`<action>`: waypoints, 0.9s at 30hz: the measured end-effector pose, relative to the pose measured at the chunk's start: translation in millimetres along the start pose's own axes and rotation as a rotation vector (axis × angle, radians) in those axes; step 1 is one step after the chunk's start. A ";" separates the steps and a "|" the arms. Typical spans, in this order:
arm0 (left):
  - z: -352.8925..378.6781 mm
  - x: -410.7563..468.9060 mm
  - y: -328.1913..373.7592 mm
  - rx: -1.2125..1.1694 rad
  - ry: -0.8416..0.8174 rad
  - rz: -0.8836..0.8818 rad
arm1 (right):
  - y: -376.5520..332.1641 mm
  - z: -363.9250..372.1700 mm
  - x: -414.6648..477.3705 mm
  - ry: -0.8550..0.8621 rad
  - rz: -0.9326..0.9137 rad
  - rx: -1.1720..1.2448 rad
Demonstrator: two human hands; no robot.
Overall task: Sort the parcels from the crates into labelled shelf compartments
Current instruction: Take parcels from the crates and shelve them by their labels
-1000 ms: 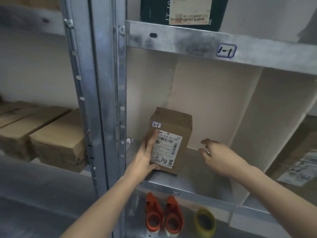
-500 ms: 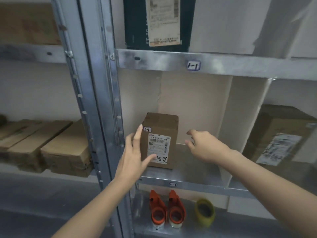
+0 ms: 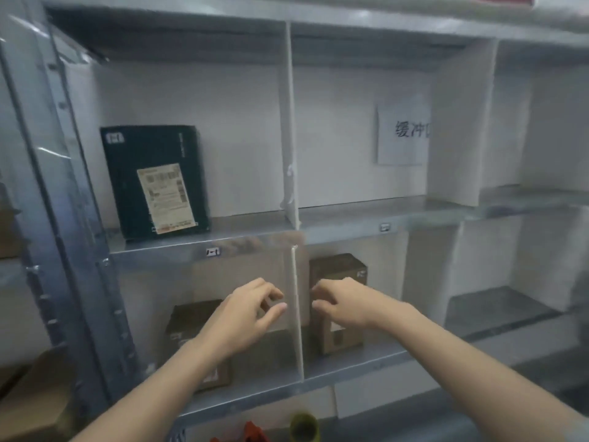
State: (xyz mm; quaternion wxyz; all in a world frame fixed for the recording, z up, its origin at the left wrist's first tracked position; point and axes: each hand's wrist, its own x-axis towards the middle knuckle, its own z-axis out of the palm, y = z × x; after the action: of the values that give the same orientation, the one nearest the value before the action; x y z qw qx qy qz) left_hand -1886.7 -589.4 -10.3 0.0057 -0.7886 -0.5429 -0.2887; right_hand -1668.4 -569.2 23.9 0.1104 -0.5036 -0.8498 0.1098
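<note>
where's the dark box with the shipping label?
Head view: the dark box stands upright in the upper-left shelf compartment, left of the white divider and just above the 1-1 shelf tag.

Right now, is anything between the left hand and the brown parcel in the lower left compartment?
Nothing visible. The left hand hovers in front of the brown parcel; the white divider stands to its right.

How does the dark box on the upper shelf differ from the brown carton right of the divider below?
The dark box is blackish-green and slim, its label in full view; the brown carton is plain cardboard, blockier, partly behind the right hand. Both stand upright.
</note>
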 end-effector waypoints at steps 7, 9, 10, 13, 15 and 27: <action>92.1 91.3 164.7 0.006 -0.123 0.148 | 156.9 -75.3 -119.8 0.110 0.324 -0.043; 125.4 118.6 221.8 -0.019 -0.179 0.159 | 213.0 -99.9 -164.6 0.131 0.437 -0.065; 141.6 132.8 252.3 -0.040 -0.212 0.167 | 241.2 -113.2 -188.1 0.142 0.494 -0.076; 184.8 178.5 345.1 -0.098 -0.279 0.207 | 321.8 -156.8 -254.1 0.175 0.639 -0.118; 205.9 207.1 406.5 -0.153 -0.294 0.252 | 368.1 -184.2 -292.7 0.210 0.711 -0.154; 350.4 353.1 649.7 -0.162 -0.415 0.536 | 588.4 -261.1 -395.4 0.324 0.988 -0.243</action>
State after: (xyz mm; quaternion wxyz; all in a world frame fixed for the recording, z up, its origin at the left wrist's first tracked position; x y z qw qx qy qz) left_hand -1084.8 -442.0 58.4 -0.0919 -0.9429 -0.2817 -0.1523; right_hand -915.9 -621.7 66.6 0.1162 -0.8634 -0.4901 -0.0297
